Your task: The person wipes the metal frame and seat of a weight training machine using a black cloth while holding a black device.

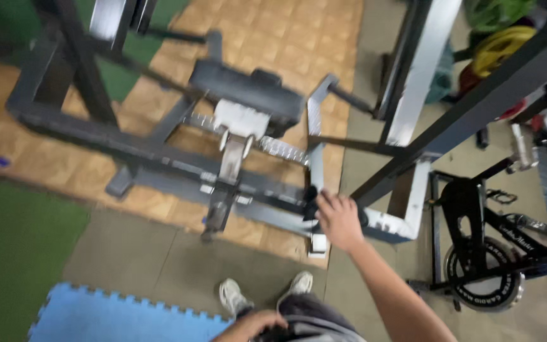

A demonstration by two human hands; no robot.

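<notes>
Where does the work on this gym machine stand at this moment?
Done: nothing shows as finished. In hand: the right hand grips a black handle on the grey gym machine frame; the left hand rests by the waist. Left: the padded seat is untouched.

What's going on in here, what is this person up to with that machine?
A person stands over a grey weight machine on a gym floor. Their right hand reaches out to a dark knob on its frame; whether it grips is blurred. The left hand rests low at their waist. An exercise bike stands to the right.
</notes>
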